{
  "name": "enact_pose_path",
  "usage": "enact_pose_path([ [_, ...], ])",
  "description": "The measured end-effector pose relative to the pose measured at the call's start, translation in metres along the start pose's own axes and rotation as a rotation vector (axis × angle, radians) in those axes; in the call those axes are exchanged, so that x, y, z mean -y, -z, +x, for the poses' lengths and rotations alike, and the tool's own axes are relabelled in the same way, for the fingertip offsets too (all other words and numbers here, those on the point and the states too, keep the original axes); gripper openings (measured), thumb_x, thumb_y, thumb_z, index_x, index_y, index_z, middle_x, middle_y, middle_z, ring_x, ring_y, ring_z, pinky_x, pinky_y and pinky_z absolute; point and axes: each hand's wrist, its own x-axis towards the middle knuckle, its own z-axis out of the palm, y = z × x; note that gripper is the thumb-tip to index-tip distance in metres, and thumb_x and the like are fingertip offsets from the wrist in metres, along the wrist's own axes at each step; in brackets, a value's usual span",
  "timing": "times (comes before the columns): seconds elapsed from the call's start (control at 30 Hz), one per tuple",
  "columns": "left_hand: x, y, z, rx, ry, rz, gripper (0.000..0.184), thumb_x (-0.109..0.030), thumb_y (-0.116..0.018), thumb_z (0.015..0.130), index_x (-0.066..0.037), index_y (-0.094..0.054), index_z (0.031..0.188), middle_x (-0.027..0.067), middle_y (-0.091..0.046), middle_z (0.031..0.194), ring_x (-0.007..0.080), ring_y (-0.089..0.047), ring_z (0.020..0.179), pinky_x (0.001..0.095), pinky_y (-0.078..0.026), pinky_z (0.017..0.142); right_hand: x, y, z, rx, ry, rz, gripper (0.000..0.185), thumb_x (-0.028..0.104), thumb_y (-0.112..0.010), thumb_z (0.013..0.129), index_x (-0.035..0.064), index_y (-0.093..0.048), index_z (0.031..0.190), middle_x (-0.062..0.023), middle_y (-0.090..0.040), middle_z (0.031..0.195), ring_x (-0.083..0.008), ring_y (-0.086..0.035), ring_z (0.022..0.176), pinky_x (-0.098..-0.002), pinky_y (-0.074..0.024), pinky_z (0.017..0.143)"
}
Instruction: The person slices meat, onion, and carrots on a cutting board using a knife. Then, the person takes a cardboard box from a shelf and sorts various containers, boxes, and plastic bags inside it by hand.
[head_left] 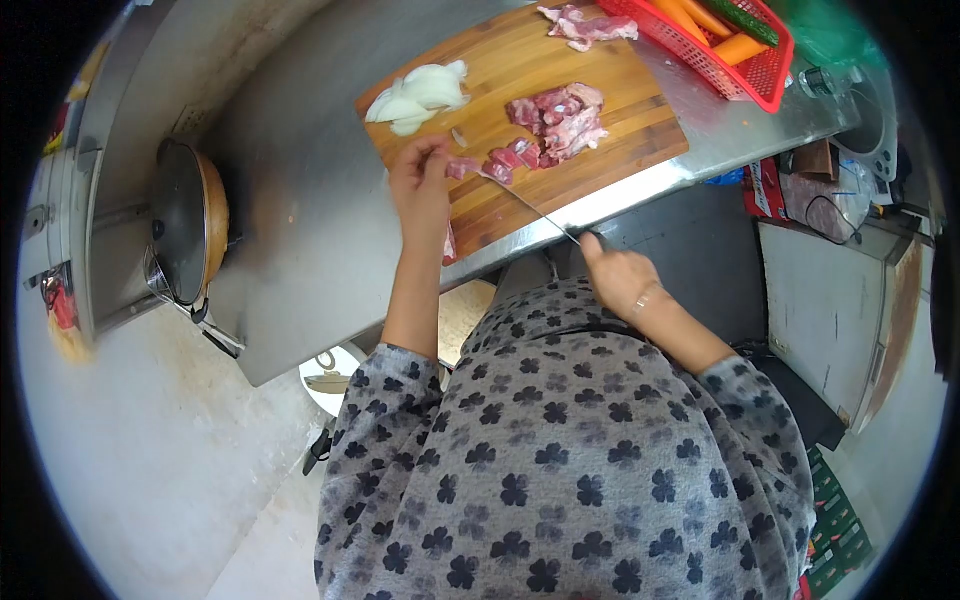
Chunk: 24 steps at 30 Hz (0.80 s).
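Note:
My right hand [622,277] is closed around the handle of a knife [535,208], whose blade reaches up and left over the wooden cutting board [640,125] to some cut meat pieces [512,158]. At the left end of that meat, my left hand [424,172] has its fingers bent and touches or nearly touches a small piece; whether it grips it cannot be made out. A larger pile of raw meat [568,122] lies to the right. Sliced onion [420,95] rests at the board's upper left. More meat [588,26] lies at the top edge.
A red basket [745,85] with carrots and a green vegetable stands at the upper right, beside a clear bottle [818,82]. The board lies on a metal counter [300,230]. A lidded pan [190,225] is at the left.

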Motion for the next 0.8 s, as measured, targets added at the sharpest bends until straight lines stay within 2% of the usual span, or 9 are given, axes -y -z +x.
enact_pose_path([
  [0.1,0.021,-0.002,0.004,0.104,0.04,0.326,0.014,-0.006,-0.056,0.087,-0.001,-0.059,0.1,0.0072,-0.06,0.089,0.0187,-0.061,0.08,0.0284,-0.048,0.069,-0.017,0.009,-0.043,-0.025,0.007,0.091,0.02,0.008,-0.046,0.086,0.0023,-0.041,0.104,-0.0218,-0.064,0.07,-0.0395,-0.064,0.064,-0.0479,-0.0522,0.057],
  [0.17,0.034,-0.004,0.003,0.305,-0.229,1.05,0.023,-0.014,-0.062,0.08,-0.002,-0.06,0.1,0.0109,-0.061,0.092,0.0275,-0.058,0.089,0.0376,-0.047,0.076,-0.022,0.009,-0.057,-0.09,0.016,0.177,0.02,0.01,-0.048,0.086,0.002,-0.041,0.104,-0.0219,-0.062,0.067,-0.0407,-0.063,0.061,-0.0489,-0.0515,0.056],
  [0.2,0.03,-0.011,-0.007,0.253,-0.35,1.174,0.036,-0.023,-0.069,0.075,-0.004,-0.058,0.104,0.0154,-0.059,0.096,0.0311,-0.055,0.091,0.0411,-0.045,0.081,-0.023,0.009,-0.061,-0.136,-0.016,0.207,0.021,0.011,-0.049,0.086,0.0019,-0.04,0.103,-0.0219,-0.061,0.065,-0.0416,-0.061,0.06,-0.0497,-0.0509,0.055],
  [0.3,0.037,-0.021,-0.021,0.155,-0.553,1.413,0.034,-0.022,-0.067,0.075,-0.004,-0.057,0.102,0.0145,-0.057,0.097,0.0333,-0.053,0.094,0.0433,-0.043,0.083,-0.018,0.011,-0.052,-0.199,-0.043,0.241,0.02,0.013,-0.05,0.086,0.003,-0.04,0.1,-0.0212,-0.06,0.064,-0.0419,-0.06,0.059,-0.0509,-0.0501,0.055],
  [0.47,0.044,-0.012,-0.022,0.211,-0.473,1.311,0.027,-0.012,-0.064,0.073,-0.004,-0.056,0.098,0.0155,-0.055,0.096,0.0342,-0.055,0.091,0.0443,-0.045,0.078,0.008,0.026,0.0,-0.115,-0.019,0.176,0.018,0.014,-0.048,0.087,0.0025,-0.042,0.099,-0.0229,-0.063,0.07,-0.0421,-0.063,0.066,-0.05,-0.0513,0.061],
  [0.53,0.04,-0.008,-0.023,0.221,-0.317,1.286,0.023,-0.009,-0.063,0.073,-0.004,-0.056,0.095,0.0159,-0.055,0.093,0.0343,-0.057,0.085,0.0433,-0.047,0.073,0.009,0.028,0.013,-0.076,-0.018,0.157,0.017,0.013,-0.047,0.087,0.0021,-0.042,0.099,-0.0235,-0.064,0.072,-0.042,-0.063,0.068,-0.0494,-0.0519,0.063],
  [0.67,0.04,0.006,-0.022,0.258,-0.254,1.194,0.024,-0.011,-0.064,0.073,-0.003,-0.055,0.094,0.0167,-0.055,0.096,0.0352,-0.058,0.08,0.0445,-0.048,0.066,0.008,0.015,0.023,-0.055,-0.048,0.114,0.017,0.01,-0.045,0.086,0.0013,-0.043,0.101,-0.0248,-0.065,0.075,-0.0408,-0.065,0.073,-0.0481,-0.0525,0.066],
  [0.73,0.031,0.006,-0.023,0.271,-0.106,1.043,0.024,-0.01,-0.063,0.074,-0.002,-0.054,0.094,0.0169,-0.056,0.096,0.0372,-0.059,0.08,0.0454,-0.048,0.067,0.007,0.014,0.024,-0.054,-0.051,0.11,0.018,0.009,-0.045,0.086,0.0012,-0.043,0.102,-0.0249,-0.065,0.075,-0.0405,-0.065,0.074,-0.048,-0.0526,0.066],
  [0.8,0.024,-0.001,-0.023,0.254,-0.218,1.066,0.023,-0.012,-0.063,0.075,-0.002,-0.055,0.093,0.0169,-0.056,0.094,0.0376,-0.06,0.079,0.0455,-0.049,0.068,0.008,0.014,0.024,-0.013,-0.067,0.094,0.02,0.007,-0.044,0.085,0.0003,-0.043,0.104,-0.0248,-0.065,0.077,-0.0404,-0.065,0.074,-0.0477,-0.0529,0.066],
])
